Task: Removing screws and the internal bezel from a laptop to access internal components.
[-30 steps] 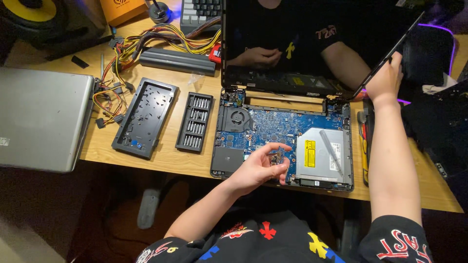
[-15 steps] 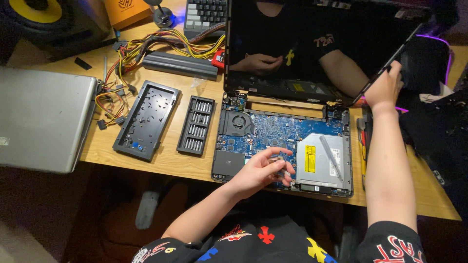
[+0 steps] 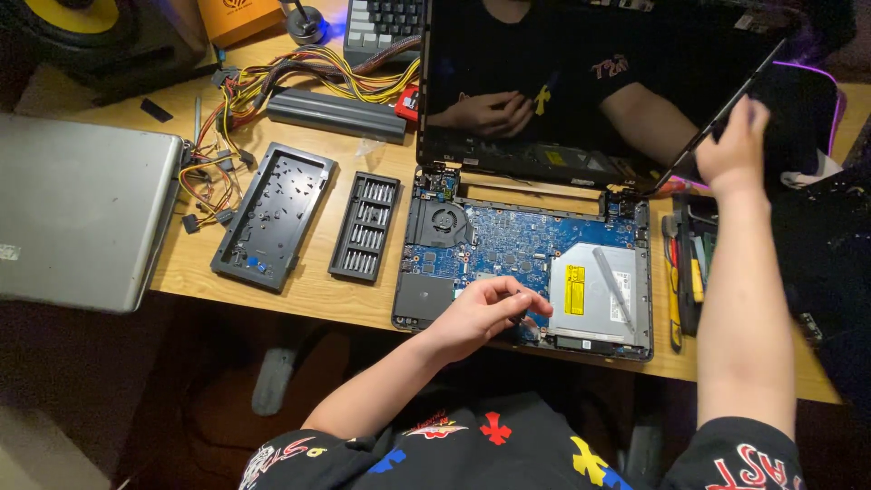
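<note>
An opened laptop lies on the wooden desk with its blue motherboard (image 3: 531,240), cooling fan (image 3: 443,220) and silver optical drive (image 3: 599,295) exposed. My left hand (image 3: 485,313) rests on the front edge of the board, fingers curled together on something small that I cannot make out. My right hand (image 3: 733,145) grips the right edge of the raised black screen (image 3: 581,82), holding it upright. The screen reflects an arm and a hand.
A closed silver laptop (image 3: 82,213) lies at the left. A black cover panel (image 3: 272,216) and a screwdriver bit case (image 3: 365,227) sit beside the base. A long battery (image 3: 336,113), coloured cables (image 3: 272,77) and a keyboard (image 3: 386,18) lie behind. Tools (image 3: 682,272) lie right.
My left hand slid slightly toward the front edge of the motherboard and curled its fingers tighter. My right hand stays on the screen's edge.
</note>
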